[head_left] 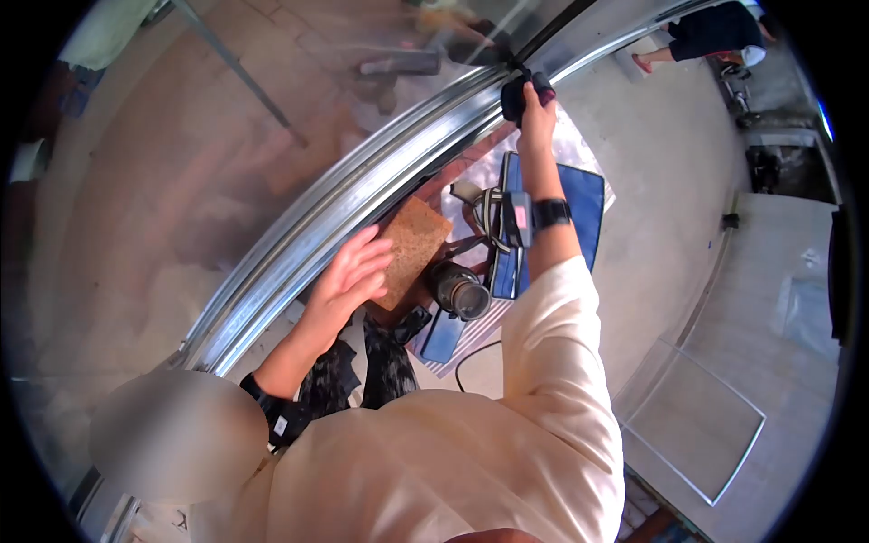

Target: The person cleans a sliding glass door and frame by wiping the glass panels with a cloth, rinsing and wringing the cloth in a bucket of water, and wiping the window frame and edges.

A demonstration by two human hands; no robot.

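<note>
My right hand (538,122) is stretched far forward, its fingers wrapped round a black object (513,100) with a dark reddish part. That object is up against the far end of the shiny metal rail (362,185); its kind is not clear. My left hand (348,276) is open, fingers spread, beside a speckled brown block (418,249) near the rail. Whether the fingertips touch the block, I cannot tell. Between my arms stands a dark round container with a glassy top (468,297). Striped straps (489,217) lie beyond it.
A blue flat case (579,213) lies partly under my right arm. A small blue flat item (442,337) rests on striped cloth near my legs. A large glass pane (208,181) runs along the rail's left. Another person (715,32) bends over at the far right.
</note>
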